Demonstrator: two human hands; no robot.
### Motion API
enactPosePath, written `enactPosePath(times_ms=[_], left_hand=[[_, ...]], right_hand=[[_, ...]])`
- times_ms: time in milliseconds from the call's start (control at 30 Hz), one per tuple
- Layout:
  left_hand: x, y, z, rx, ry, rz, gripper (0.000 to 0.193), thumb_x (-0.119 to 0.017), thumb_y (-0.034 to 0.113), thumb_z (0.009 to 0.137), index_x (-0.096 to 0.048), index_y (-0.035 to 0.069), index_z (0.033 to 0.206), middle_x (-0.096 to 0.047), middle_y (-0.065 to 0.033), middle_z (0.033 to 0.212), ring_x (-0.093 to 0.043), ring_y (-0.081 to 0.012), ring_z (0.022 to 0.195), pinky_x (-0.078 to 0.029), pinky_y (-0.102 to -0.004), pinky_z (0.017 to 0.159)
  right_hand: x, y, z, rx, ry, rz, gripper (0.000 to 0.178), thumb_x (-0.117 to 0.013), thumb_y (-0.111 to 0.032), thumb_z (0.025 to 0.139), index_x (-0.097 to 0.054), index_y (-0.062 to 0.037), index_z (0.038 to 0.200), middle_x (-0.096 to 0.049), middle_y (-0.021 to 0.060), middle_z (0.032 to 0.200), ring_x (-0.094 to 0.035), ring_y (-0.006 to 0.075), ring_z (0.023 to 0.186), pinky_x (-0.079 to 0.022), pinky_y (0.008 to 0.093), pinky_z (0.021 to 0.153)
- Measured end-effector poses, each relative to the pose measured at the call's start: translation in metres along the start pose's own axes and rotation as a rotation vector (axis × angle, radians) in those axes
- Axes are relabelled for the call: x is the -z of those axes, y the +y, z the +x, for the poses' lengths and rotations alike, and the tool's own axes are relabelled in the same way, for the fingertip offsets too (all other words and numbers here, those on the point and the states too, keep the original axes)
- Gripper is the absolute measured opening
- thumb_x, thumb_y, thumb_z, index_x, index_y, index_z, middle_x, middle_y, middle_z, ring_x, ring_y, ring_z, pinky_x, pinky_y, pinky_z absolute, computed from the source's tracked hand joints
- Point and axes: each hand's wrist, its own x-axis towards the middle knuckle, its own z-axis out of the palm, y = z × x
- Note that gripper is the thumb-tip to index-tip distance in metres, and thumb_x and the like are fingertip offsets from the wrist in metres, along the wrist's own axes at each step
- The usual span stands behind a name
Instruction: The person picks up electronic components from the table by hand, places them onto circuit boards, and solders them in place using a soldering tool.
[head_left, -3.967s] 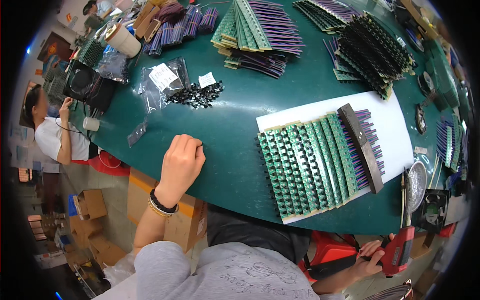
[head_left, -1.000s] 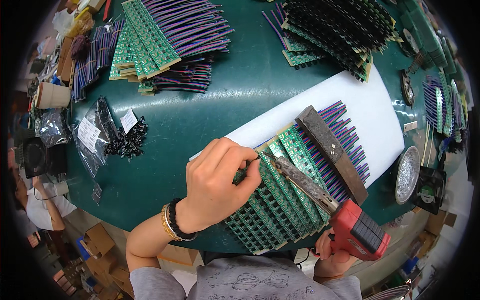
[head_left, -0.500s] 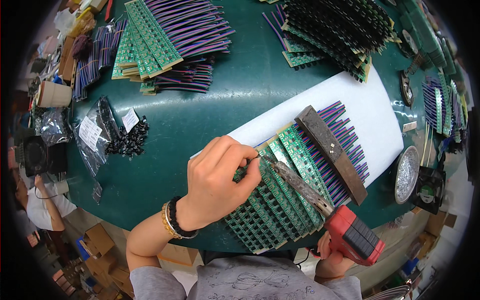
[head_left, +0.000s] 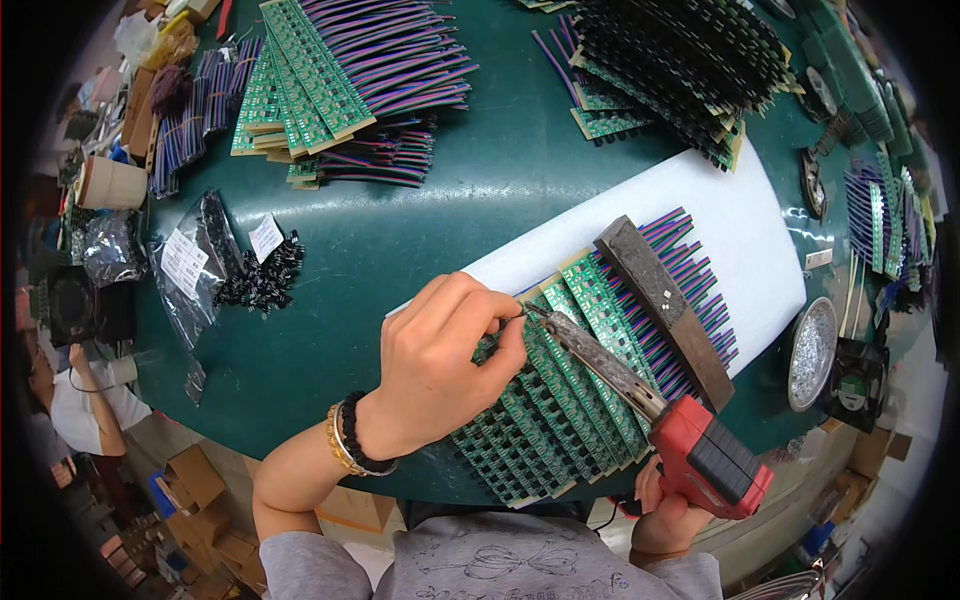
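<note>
My left hand (head_left: pixel 445 350) is pinched at the far left end of a row of green circuit boards (head_left: pixel 545 425). At its fingertips there is a tiny dark bit, too small to make out. My right hand (head_left: pixel 668 512) grips a red and black soldering gun (head_left: pixel 708 455) from below. The gun's tip points up and left, close to the left fingertips over a board's end. The boards overlap like steps, with small black parts along the nearer ones. A dark metal bar (head_left: pixel 662 310) lies across the bundles of coloured wires (head_left: pixel 690 250) at their right side.
Beneath the boards lies a white foam sheet (head_left: pixel 750 225). Stacks of wired boards (head_left: pixel 320 80) and black-studded boards (head_left: pixel 680 70) stand at the back. Small black parts (head_left: pixel 262 278) sit by a plastic bag (head_left: pixel 185 270) at left. A round metal dish (head_left: pixel 812 355) is at right.
The whole view has shifted slightly. Both hands keep nearly the same places, and the soldering gun's tip stays beside the left fingertips.
</note>
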Motion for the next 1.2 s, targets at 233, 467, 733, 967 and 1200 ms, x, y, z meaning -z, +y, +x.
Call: enactPosePath(times_ms=[233, 467, 733, 967, 1200], left_hand=[[0.001, 0.000, 0.000, 0.013, -0.019, 0.001, 0.016, -0.073, -0.003, 0.069, -0.062, 0.004, 0.078, -0.058, -0.0061, 0.073, -0.060, -0.0222, 0.062, -0.048, -0.0335, 0.053], [0.002, 0.001, 0.001, 0.010, -0.015, -0.012, 0.015, -0.072, -0.003, 0.069, -0.062, 0.004, 0.077, -0.058, -0.0059, 0.073, -0.061, -0.0224, 0.062, -0.048, -0.0336, 0.053], [0.001, -0.002, -0.001, -0.024, 0.015, -0.017, 0.018, -0.074, -0.006, 0.067, -0.065, 0.002, 0.080, -0.062, -0.0063, 0.074, -0.061, -0.0170, 0.062, -0.047, -0.0291, 0.055], [0.000, -0.002, -0.002, -0.027, 0.048, 0.003, 0.016, -0.074, -0.003, 0.069, -0.064, 0.004, 0.078, -0.060, -0.0055, 0.071, -0.060, -0.0182, 0.062, -0.048, -0.0303, 0.056], [-0.001, -0.002, -0.005, -0.055, 0.139, 0.043, 0.011, -0.071, 0.003, 0.073, -0.062, 0.006, 0.079, -0.059, -0.0055, 0.073, -0.062, -0.0234, 0.065, -0.050, -0.0349, 0.058]], right_hand=[[0.006, 0.007, -0.003, 0.053, 0.015, 0.015, 0.083, -0.072, -0.066, 0.076, -0.053, 0.0083, 0.106, -0.042, -0.0015, 0.049, -0.039, 0.0085, 0.039, -0.034, 0.0239, 0.039], [0.015, 0.012, 0.000, 0.190, -0.097, 0.079, 0.074, -0.071, -0.058, 0.083, -0.052, 0.0112, 0.101, -0.044, 0.0007, 0.049, -0.040, 0.0102, 0.039, -0.035, 0.0257, 0.038], [0.023, 0.021, 0.000, 0.182, -0.133, 0.202, 0.081, -0.072, -0.056, 0.083, -0.049, 0.0155, 0.112, -0.045, 0.0010, 0.050, -0.044, 0.0116, 0.039, -0.037, 0.0257, 0.038], [0.035, 0.024, 0.010, 0.256, -0.290, 0.237, 0.085, -0.066, -0.056, 0.088, -0.041, 0.0147, 0.128, -0.046, 0.0009, 0.050, -0.044, 0.0117, 0.037, -0.038, 0.0259, 0.038], [0.012, 0.008, 0.006, 0.382, -0.199, 0.316, 0.079, -0.059, -0.055, 0.094, -0.038, 0.0120, 0.131, -0.041, 0.0005, 0.049, -0.038, 0.0107, 0.035, -0.036, 0.0241, 0.035]])
